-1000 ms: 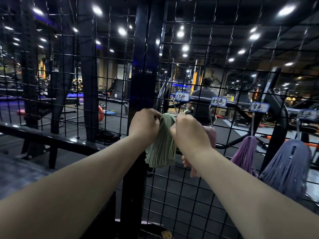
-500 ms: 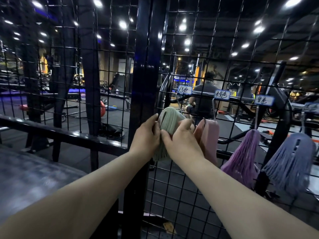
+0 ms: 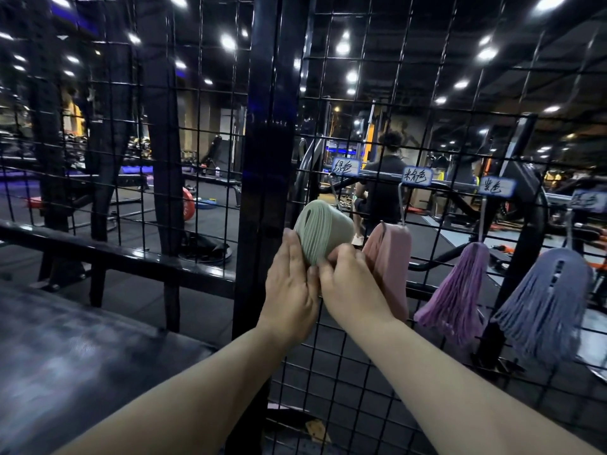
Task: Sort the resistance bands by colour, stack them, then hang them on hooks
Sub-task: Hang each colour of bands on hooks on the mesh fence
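A thick bundle of sage-green elastic resistance bands (image 3: pixel 323 229) sits high against the black wire-mesh panel (image 3: pixel 361 372), just right of a wide black upright post (image 3: pixel 266 159) and directly under the leftmost white handwritten label (image 3: pixel 345 166). A thin metal hook (image 3: pixel 334 192) runs down from that label to the top of the bundle; whether the bands are seated on it cannot be told. The left hand (image 3: pixel 290 290) lies flat along the left side of the green bundle, its fingers straight and close together, pressing on the bands. The right hand (image 3: pixel 351 284) is at the bundle's lower right edge with its fingertips (image 3: pixel 341 256) curled in, pinching the bands from below, and its thumb side touches the left hand. Both bare forearms reach in from the near edge. Just right of the green bundle, and partly behind the right hand, a dusty-pink bundle of bands (image 3: pixel 392 254) hangs from a second metal hook (image 3: pixel 401 201) under a second label (image 3: pixel 416 175). Further right a purple bundle of bands (image 3: pixel 456 290) fans out under a third label (image 3: pixel 496 186), and at the far right a blue-grey bundle of bands (image 3: pixel 545 303) spreads wider below a fourth, blurred label (image 3: pixel 588 200). Beyond the mesh, a person in a dark shirt (image 3: pixel 384 178) is far back among gym machines under ceiling spotlights.
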Demonstrator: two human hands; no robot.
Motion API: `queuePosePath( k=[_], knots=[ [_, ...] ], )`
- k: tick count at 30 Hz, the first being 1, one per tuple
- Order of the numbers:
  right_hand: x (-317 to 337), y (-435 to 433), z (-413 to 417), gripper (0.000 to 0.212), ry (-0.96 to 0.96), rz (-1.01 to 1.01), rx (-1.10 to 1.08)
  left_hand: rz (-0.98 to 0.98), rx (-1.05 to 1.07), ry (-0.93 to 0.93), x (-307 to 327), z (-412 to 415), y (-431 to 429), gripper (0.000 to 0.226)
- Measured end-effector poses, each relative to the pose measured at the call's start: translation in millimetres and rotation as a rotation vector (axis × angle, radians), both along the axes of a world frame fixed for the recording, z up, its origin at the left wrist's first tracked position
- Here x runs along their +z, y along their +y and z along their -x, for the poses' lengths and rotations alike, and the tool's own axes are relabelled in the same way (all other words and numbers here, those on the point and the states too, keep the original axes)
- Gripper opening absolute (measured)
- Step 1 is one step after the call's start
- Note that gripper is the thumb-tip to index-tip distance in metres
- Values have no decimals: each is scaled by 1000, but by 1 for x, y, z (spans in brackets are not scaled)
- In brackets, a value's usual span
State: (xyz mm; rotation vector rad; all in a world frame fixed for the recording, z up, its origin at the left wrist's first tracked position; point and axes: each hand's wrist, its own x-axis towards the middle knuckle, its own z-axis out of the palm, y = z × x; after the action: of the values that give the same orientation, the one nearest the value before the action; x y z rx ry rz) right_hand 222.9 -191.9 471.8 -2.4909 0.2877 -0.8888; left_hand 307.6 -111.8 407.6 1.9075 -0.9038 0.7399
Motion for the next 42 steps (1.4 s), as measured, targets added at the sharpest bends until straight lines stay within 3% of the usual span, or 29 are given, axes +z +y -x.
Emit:
queuePosePath(
  k=[3, 7, 12, 19, 23, 27, 31, 38, 40, 42],
  knots=[
    [7, -1, -4, 22, -54, -60, -16, -11, 16, -14, -1, 0, 0, 72],
    [11, 2, -6, 23, 24, -39, -34, -66, 45, -73, -5, -4, -1, 92],
    [-5, -5, 14, 16, -150, 126, 3, -2, 136, -36, 2, 14, -2, 67],
    [-20, -49, 39, 18, -266, -19, -77, -42, 289, -96, 3, 40, -7, 65],
    [-16, -49, 50, 16, -313, -64, 26, 65, 102, -302, 2, 58, -23, 52],
    [-17, -51, 58, 19, -423, -128, -11, 93, -59, -234, 13, 75, -43, 53],
    [-21, -68, 56, 4, -304, -249, -79, 24, -104, 0, 19, 82, -64, 57],
    [-47, -78, 62, 17, 9, -224, -96, -80, -28, 224, 15, 81, -73, 76],
    [-56, -79, 77, 15, 26, -111, -88, -75, 18, 196, 6, 84, -73, 77],
    [-63, -83, 93, 11, -85, -87, -45, -90, 74, 18, -5, 89, -75, 77]
  ],
)
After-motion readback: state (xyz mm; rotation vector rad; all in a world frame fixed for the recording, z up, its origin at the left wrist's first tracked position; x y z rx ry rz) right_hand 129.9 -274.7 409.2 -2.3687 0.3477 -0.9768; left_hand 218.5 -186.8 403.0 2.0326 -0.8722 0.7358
